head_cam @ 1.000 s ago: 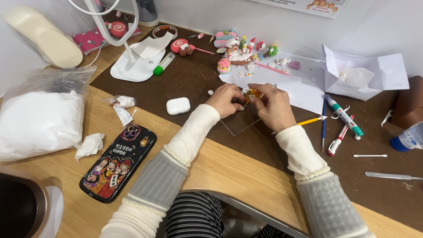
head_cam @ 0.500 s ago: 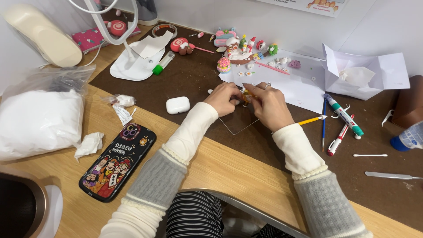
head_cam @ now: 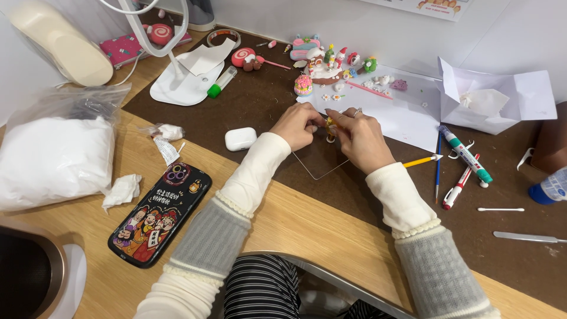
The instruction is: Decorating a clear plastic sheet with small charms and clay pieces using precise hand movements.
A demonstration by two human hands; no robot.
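While pinching a small yellow clay piece (head_cam: 331, 125) between both grips, left hand (head_cam: 301, 124) and right hand (head_cam: 360, 137) meet over a clear sheet (head_cam: 319, 162) on the worktop (head_cam: 266, 106), probably to steady fine shaping; pens (head_cam: 466, 156) near.

both hands, left hand (head_cam: 302, 124) and right hand (head_cam: 360, 137), met over a clear sheet (head_cam: 319, 162) at the mat's (head_cam: 260, 106) centre, pinching a small figure (head_cam: 330, 126). an earbud case (head_cam: 240, 139) lay just left; a phone (head_cam: 160, 212) lay nearer left; pens (head_cam: 463, 156) lay right; clay miniatures (head_cam: 331, 62) stood beyond.
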